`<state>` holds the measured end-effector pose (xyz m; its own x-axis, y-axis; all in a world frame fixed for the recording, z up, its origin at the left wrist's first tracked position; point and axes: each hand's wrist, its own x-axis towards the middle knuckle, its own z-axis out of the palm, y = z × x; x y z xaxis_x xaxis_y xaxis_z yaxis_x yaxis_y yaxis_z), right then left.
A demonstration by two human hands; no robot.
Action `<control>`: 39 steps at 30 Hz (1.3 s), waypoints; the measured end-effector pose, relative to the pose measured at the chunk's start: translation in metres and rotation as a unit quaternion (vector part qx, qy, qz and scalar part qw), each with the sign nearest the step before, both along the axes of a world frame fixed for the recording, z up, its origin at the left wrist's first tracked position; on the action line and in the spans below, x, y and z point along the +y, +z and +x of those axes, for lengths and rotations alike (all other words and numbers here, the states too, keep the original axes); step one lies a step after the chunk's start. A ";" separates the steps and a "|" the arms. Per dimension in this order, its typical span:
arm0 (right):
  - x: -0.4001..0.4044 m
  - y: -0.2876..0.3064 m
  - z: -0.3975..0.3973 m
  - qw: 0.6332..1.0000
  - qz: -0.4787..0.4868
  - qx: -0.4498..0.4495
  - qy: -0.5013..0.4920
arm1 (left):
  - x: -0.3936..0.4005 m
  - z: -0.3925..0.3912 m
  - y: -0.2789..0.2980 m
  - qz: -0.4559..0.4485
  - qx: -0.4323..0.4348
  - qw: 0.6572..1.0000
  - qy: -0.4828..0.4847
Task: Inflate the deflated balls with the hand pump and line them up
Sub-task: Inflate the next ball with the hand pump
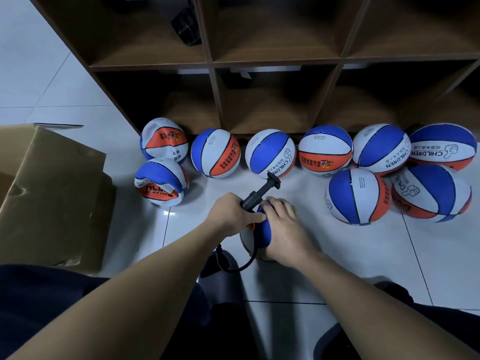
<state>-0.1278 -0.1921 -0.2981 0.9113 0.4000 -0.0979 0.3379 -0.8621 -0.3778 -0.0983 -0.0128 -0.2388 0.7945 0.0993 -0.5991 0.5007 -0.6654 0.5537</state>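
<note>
**Pump held on a ball, nine balls in sight**

The left hand [233, 213] grips the black hand pump [262, 190], fingers curled around its barrel. The right hand [281, 227] lies over the blue, white and orange ball [262, 233], fingers bent on it, hiding most of it. A black hose [241, 263] loops below. Eight other balls lie by the wooden shelf [275, 63]; three read "CHILDREN". Two at left [161, 181] look wrinkled. A cardboard box [52, 193] is cut off.

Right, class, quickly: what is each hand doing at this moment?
Left hand: grips the hand pump by its barrel.
Right hand: rests over the ball being pumped, fingers curved on it, steadying it.
</note>
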 end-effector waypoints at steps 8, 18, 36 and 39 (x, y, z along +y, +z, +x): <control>0.003 0.000 -0.004 0.999 -0.033 -0.010 -0.007 | -0.009 -0.008 -0.002 0.104 -0.034 0.994 -0.025; 0.005 -0.001 -0.007 0.999 -0.051 -0.010 -0.006 | -0.017 -0.025 0.009 0.143 -0.100 0.984 -0.011; 0.035 0.036 0.041 0.998 0.027 0.049 0.042 | 0.168 0.012 0.183 0.204 -0.100 0.974 -0.001; 0.083 0.045 0.056 0.996 0.060 0.027 0.061 | 0.198 0.009 0.187 0.205 -0.077 0.975 0.047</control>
